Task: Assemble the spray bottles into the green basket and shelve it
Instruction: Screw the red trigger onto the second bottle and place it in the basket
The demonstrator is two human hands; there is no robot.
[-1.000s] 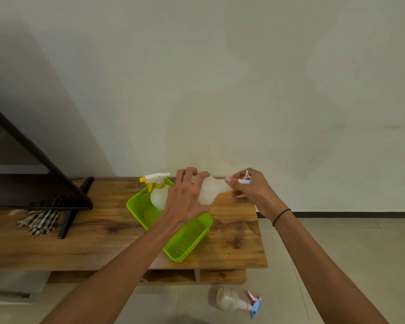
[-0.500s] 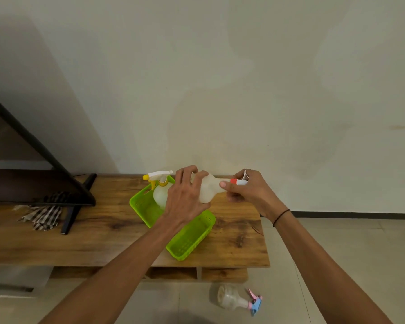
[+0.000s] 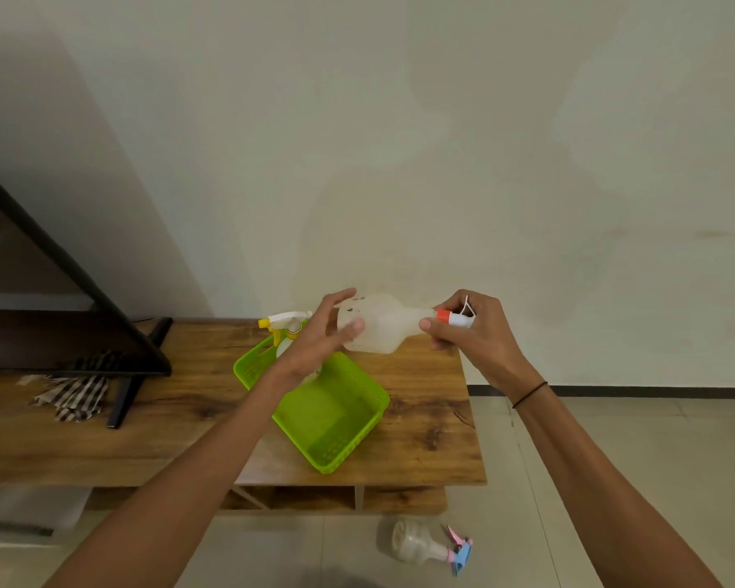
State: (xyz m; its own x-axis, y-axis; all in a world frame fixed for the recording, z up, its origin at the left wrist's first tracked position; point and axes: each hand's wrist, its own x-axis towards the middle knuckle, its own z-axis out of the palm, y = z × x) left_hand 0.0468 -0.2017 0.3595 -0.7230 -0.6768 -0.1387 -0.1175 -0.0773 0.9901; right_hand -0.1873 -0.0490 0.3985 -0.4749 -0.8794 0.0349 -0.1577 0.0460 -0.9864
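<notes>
A translucent white spray bottle point(image 3: 378, 324) lies sideways in the air above the green basket point(image 3: 336, 422). My right hand point(image 3: 463, 328) grips its red-collared white spray head point(image 3: 452, 318) at the neck. My left hand point(image 3: 323, 333) is at the bottle's base with fingers spread and loosely touching it. A yellow-nozzled spray bottle point(image 3: 287, 328) stands in the basket's far corner, partly hidden by my left hand. A third bottle with a pink and blue head point(image 3: 425, 545) lies on the floor.
The basket sits on a low wooden table point(image 3: 425, 418) against the wall. A black frame leg point(image 3: 124, 388) and a striped cloth point(image 3: 73, 396) lie on the table's left side. An open shelf point(image 3: 315, 498) runs beneath the tabletop.
My left hand has loosened its grasp on the bottle's body and its fingers have spread. The right hand kept its hold on the spray head.
</notes>
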